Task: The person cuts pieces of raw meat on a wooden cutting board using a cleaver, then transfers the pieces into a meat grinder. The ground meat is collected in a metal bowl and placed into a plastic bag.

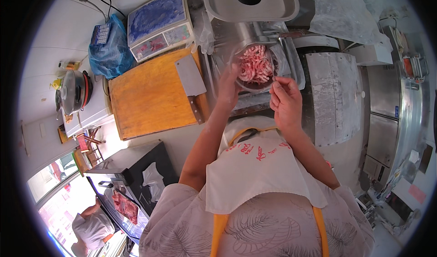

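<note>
A clear round bowl [254, 87] of freshly minced pink meat [255, 64] sits under the outlet of a metal meat grinder [251, 35]. My left hand [228, 88], slightly blurred, holds the bowl's left side. Between thumb and fingers of my right hand [286, 101] is a thin, shiny utensil handle [273, 75] at the bowl's right edge; its far end cannot be made out. Above the grinder is its steel feed tray [218, 4] with a round dark opening.
To the left, a cleaver [190, 75] lies on a wooden cutting board [146, 96]. Behind it stand a digital scale [158, 21] and a blue plastic bag [111, 59]. A display case [116, 175] is lower left, with a person [94, 228] beyond. Steel refrigerator doors [384, 93] stand right.
</note>
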Tool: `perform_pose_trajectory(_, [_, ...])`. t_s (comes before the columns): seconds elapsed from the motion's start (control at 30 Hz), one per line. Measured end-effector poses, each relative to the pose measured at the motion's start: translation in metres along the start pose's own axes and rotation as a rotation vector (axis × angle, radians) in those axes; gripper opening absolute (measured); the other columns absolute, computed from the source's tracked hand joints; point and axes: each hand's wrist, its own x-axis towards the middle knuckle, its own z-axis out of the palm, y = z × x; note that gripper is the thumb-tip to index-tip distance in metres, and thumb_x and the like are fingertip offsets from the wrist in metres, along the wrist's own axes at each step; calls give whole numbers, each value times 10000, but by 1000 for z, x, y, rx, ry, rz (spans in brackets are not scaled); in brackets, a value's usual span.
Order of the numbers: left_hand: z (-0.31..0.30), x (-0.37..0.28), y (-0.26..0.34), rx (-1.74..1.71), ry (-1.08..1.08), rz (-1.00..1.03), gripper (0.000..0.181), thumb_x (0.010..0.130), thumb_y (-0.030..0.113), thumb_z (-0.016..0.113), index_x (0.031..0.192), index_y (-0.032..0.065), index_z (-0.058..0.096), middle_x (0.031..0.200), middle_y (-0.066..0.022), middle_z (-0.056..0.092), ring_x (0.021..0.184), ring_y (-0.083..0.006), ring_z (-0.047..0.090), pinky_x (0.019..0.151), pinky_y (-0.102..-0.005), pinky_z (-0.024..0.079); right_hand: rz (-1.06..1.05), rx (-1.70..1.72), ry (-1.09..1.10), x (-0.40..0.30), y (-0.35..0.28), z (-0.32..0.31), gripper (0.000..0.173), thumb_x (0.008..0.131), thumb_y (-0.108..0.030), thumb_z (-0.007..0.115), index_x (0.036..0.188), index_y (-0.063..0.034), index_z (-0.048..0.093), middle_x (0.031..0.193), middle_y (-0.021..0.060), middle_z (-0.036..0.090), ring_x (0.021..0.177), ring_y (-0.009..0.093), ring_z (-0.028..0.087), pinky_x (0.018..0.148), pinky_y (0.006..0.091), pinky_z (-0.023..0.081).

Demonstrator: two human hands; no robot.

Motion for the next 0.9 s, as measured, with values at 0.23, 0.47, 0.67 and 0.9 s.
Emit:
perform_pose_trajectory(0.23, [-1, 0, 6, 2, -20, -22, 641, 1113, 538, 580, 1549, 75, 499, 1482, -93, 628, 1306, -243, 664, 1009, -479, 619, -126, -331, 41, -14, 8, 21, 163, 1089, -121, 661, 1234, -48, 639, 927, 30, 674, 683, 35, 543, 558, 232, 431])
perform_pose_trajectory(0.47, [1, 2, 12, 2, -16, -26, 634, 1105, 539, 596, 1547, 92, 510, 1454, -86, 647, 1281, -254, 677, 1004, -495, 618, -899, -1075, -37, 8, 32, 6, 245, 1037, 10, 667, 1281, 12, 691, 942, 124, 686, 765, 254, 677, 688, 358, 557])
perform_pose_trajectory(0.67, [3, 3, 13, -7, -4, -21, 641, 1099, 530, 613, 1552, 87, 515, 1461, -83, 645, 1284, -252, 677, 1009, -495, 618, -894, -1395, -82, 7, 17, -1, 262, 986, 51, 667, 1241, 10, 711, 974, 170, 703, 796, 400, 688, 724, 448, 582])
perform_pose_trajectory(0.9, [-5, 5, 5, 3, -12, -32, 634, 1106, 510, 612, 1554, 75, 509, 1471, -89, 638, 1300, -245, 667, 1033, -471, 612, -811, -1166, -71, -9, 8, -37, 222, 1005, 27, 676, 1223, 12, 718, 956, 169, 732, 754, 270, 697, 690, 352, 556])
